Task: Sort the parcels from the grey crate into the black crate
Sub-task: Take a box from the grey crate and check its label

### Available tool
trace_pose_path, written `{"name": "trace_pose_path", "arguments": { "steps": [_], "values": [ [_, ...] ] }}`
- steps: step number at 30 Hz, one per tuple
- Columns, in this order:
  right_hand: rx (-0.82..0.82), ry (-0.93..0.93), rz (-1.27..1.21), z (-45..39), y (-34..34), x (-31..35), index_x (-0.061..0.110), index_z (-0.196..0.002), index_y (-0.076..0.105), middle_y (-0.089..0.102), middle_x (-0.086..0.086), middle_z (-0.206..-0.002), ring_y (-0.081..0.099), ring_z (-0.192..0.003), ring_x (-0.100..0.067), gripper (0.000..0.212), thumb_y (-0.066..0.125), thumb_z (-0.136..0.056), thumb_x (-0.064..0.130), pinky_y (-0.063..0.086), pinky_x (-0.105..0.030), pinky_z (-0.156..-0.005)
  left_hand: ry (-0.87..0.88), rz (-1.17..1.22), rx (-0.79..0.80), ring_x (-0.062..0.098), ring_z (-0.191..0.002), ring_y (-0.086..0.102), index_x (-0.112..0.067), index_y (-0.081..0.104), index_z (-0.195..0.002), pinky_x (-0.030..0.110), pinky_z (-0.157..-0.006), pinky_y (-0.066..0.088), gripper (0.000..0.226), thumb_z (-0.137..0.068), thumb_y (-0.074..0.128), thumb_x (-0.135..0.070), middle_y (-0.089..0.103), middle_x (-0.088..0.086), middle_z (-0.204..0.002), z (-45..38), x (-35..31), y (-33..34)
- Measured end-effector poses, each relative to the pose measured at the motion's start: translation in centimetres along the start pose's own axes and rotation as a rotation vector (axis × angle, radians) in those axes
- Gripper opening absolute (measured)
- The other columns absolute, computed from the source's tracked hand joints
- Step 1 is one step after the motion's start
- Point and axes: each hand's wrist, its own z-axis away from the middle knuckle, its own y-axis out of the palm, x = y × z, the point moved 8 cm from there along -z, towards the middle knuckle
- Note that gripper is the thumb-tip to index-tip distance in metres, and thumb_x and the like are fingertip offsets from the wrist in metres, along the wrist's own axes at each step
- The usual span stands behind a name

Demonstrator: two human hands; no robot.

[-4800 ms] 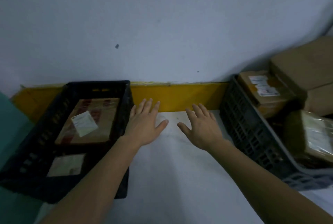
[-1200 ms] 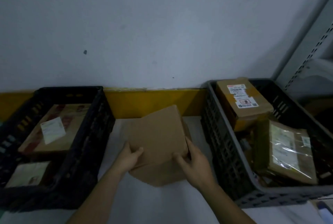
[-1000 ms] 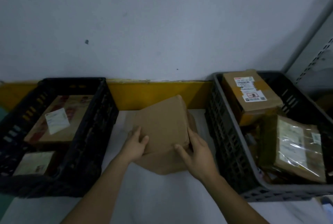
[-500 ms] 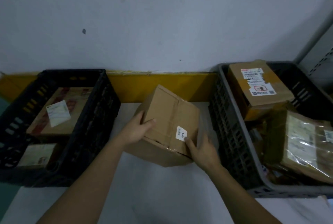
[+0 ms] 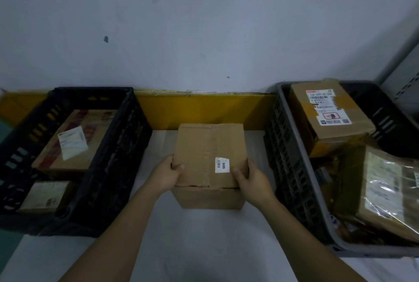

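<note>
Centre frame, the cardboard box (image 5: 209,157) sits on the white bench (image 5: 204,236) between both crates. The left hand (image 5: 165,174) grips its left edge and the right hand (image 5: 250,179) grips its right edge. The black crate (image 5: 118,157) is at left, the grey crate (image 5: 292,168) at right, both holding parcels.

pale wall (image 5: 204,21) with a small dark mark (image 5: 105,39), yellow strip (image 5: 199,109) along its bottom, white table (image 5: 204,236), grey metal shelf post (image 5: 405,77) at right
</note>
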Motion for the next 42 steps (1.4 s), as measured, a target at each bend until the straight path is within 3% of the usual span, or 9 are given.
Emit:
{"name": "trace_pose_path", "arguments": {
  "steps": [5,9,15,21,24,29,33,37,42],
  "values": [
    [-0.061,-0.098,-0.142,0.9,-0.6,0.4,0.035,-0.160,0.038,0.057,0.022,-0.137,0.057,-0.121,-0.004,0.064,0.070,-0.104,0.034,0.057,-0.029,-0.095,-0.018,0.112,-0.103,0.014,-0.111,0.064,-0.027,0.050,-0.133,0.039,-0.102,0.055,0.036,-0.103,0.065,-0.017,0.065,-0.003,-0.128,0.5,0.7,-1.3],
    [-0.079,-0.022,-0.145,1.0,-0.1,-1.4,0.033,-0.130,0.052,0.061,0.028,-0.115,0.066,-0.119,-0.011,0.035,0.067,-0.104,0.015,0.056,-0.024,-0.087,-0.038,0.301,-0.114,0.016,-0.114,0.067,-0.032,0.050,-0.135,0.045,-0.102,0.059,0.058,-0.091,0.074,-0.062,0.065,-0.007,-0.127,1.2,0.6,-1.5],
    [-0.013,-0.065,-0.301,1.4,-0.3,-1.8,0.044,-0.151,0.044,0.052,0.036,-0.126,0.057,-0.120,-0.005,0.060,0.069,-0.099,0.060,0.051,-0.031,-0.100,-0.211,0.360,-0.055,0.016,-0.113,0.066,-0.038,0.052,-0.146,0.039,-0.089,0.058,0.098,-0.076,0.026,-0.102,0.068,-0.006,-0.127,1.4,-0.1,0.0],
    [-0.032,-0.124,-0.302,2.2,-0.8,-0.5,0.044,-0.162,0.041,0.050,0.042,-0.131,0.055,-0.137,-0.005,0.068,0.062,-0.101,0.066,0.046,-0.022,-0.107,-0.198,0.340,-0.110,0.021,-0.114,0.066,-0.032,0.051,-0.154,0.039,-0.089,0.060,0.107,-0.077,0.026,-0.103,0.068,0.002,-0.136,0.7,-0.3,0.1],
    [-0.140,-0.285,-0.164,3.1,-1.8,1.5,0.044,-0.157,0.051,0.055,0.032,-0.141,0.053,-0.133,0.003,0.065,0.055,-0.100,0.075,0.052,-0.027,-0.105,-0.185,0.461,-0.171,0.024,-0.113,0.069,-0.031,0.046,-0.157,0.038,-0.083,0.062,0.108,-0.077,0.031,-0.102,0.068,0.004,-0.138,-0.1,0.4,-1.1],
    [-0.174,-0.492,-0.004,3.7,-1.1,6.5,0.030,-0.155,0.060,0.051,0.022,-0.158,0.043,-0.146,-0.003,0.056,0.049,-0.107,0.059,0.027,-0.014,-0.117,-0.030,0.420,-0.115,0.019,-0.133,0.060,-0.052,0.016,-0.164,0.052,-0.108,0.054,0.123,-0.064,0.074,-0.092,0.050,-0.010,-0.160,-1.6,0.3,-0.4],
    [-0.071,-0.474,0.053,2.2,0.1,6.8,0.034,-0.165,0.043,0.035,0.023,-0.169,0.027,-0.157,-0.006,0.062,0.036,-0.109,0.060,0.020,-0.030,-0.128,-0.041,0.311,-0.058,0.021,-0.153,0.037,-0.053,0.018,-0.165,0.053,-0.123,0.037,0.115,-0.068,0.055,-0.103,0.028,-0.013,-0.171,-2.0,0.2,1.3],
    [0.142,-0.633,0.009,1.9,2.0,8.6,0.024,-0.151,0.063,0.054,0.015,-0.160,0.036,-0.155,-0.002,0.048,0.041,-0.111,0.038,0.020,-0.021,-0.129,0.066,0.207,-0.127,0.021,-0.148,0.041,-0.047,0.024,-0.165,0.051,-0.125,0.034,0.104,-0.078,0.045,-0.099,0.040,-0.010,-0.162,-0.1,-3.4,1.0],
    [-0.157,-0.494,0.281,-2.6,1.0,5.9,0.014,-0.154,0.058,0.049,-0.010,-0.164,0.038,-0.155,-0.033,0.051,0.057,-0.106,0.031,0.038,-0.057,-0.125,0.150,0.114,-0.151,0.014,-0.129,0.059,-0.045,0.033,-0.161,0.044,-0.115,0.048,0.072,-0.097,0.050,-0.074,0.056,-0.016,-0.148,0.2,-4.3,0.0]
  ]
}}
